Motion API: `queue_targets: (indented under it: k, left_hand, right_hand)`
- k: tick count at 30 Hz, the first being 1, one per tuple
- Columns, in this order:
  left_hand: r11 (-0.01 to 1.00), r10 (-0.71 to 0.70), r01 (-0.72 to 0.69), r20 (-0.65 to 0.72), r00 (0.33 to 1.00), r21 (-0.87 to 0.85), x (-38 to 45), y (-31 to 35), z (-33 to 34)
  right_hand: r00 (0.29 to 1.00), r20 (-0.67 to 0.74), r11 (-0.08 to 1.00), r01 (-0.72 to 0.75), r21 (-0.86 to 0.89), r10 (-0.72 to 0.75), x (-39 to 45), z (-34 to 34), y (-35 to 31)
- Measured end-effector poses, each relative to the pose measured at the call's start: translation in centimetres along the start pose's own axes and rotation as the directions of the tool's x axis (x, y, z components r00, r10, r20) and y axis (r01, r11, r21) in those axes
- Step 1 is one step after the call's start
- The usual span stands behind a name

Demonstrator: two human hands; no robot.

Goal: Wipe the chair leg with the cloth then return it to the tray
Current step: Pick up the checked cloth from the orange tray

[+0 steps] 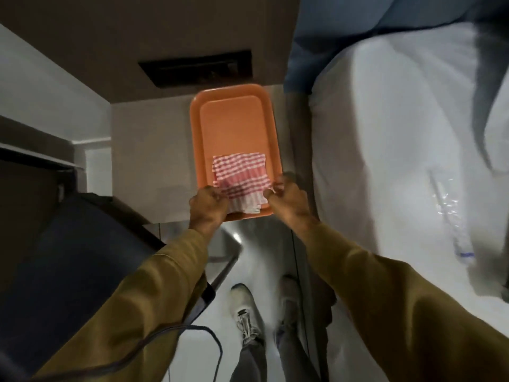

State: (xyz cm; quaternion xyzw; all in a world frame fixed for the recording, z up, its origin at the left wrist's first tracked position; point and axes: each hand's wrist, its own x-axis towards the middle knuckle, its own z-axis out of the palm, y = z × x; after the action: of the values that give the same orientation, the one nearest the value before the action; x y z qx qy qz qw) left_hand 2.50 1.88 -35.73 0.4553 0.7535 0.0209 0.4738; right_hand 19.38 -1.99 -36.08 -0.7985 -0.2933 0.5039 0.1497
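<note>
- Red-and-white checked cloth (pixel 239 179) folded flat in the near end of the orange tray (pixel 197 128), far end of the tray bare
- Left hand (pixel 208 205) curled, pinching the cloth's near-left corner over the tray's near rim
- Right hand (pixel 289 197) curled at the near-right corner, gripping a bit of fabric
- Long axis of the tray away from the body, both hands about equally near
- Bed (pixel 385 133) close to the right of the tray, dark chair (pixel 68 257) near-left of it; probably room to lift straight up

You're over glossy pale floor (pixel 256 260), dim room. White-sheeted bed (pixel 385 150) on your right, blue pillow (pixel 330 37) at its head. Dark chair (pixel 68 257) on left. Brown wall (pixel 137 37) ahead, dark slot (pixel 198 68) in it.
</note>
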Motion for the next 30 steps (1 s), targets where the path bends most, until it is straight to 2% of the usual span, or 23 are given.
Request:
queue_targets:
  k: [4, 9, 11, 15, 19, 26, 30]
  left_hand:
    - [0.999, 0.049, -0.049, -0.027, 0.998, 0.02, 3.2, -0.6, 2.4]
    - [0.998, -0.004, -0.001, -0.091, 0.996, -0.058, 6.0, -1.1, 3.5]
    - [0.997, -0.028, 0.02, -0.1, 0.995, -0.081, 6.4, -0.8, 3.4]
    - [0.976, -0.101, 0.092, -0.033, 0.994, -0.199, 7.0, -0.1, 2.9]
    - [0.964, -0.106, 0.109, 0.026, 0.994, -0.243, 7.0, 0.0, 2.6]
    - [0.95, -0.021, 0.055, 0.113, 0.993, -0.308, 4.6, 0.4, 0.1]
    - [0.934, 0.077, -0.016, 0.158, 0.985, -0.357, 2.3, 0.8, -3.0]
  right_hand:
    - [0.999, 0.008, 0.999, -0.048, 0.005, 0.048, 3.8, 1.6, 0.1]
    - [1.0, 0.007, 0.999, -0.023, -0.036, 0.024, 5.6, 3.2, -0.4]
    - [0.999, -0.02, 0.999, -0.046, 0.02, 0.046, 6.0, 3.7, -0.6]
    - [0.991, 0.01, 0.979, -0.133, 0.157, 0.133, 6.7, 4.4, -1.3]
    - [0.987, 0.024, 0.957, -0.159, 0.244, 0.158, 7.0, 4.8, -1.1]
    - [0.976, 0.131, 0.868, -0.213, 0.449, 0.172, 5.3, 3.5, -1.1]
    - [0.989, 0.127, 0.855, -0.133, 0.501, 0.079, 1.6, 1.5, -2.0]
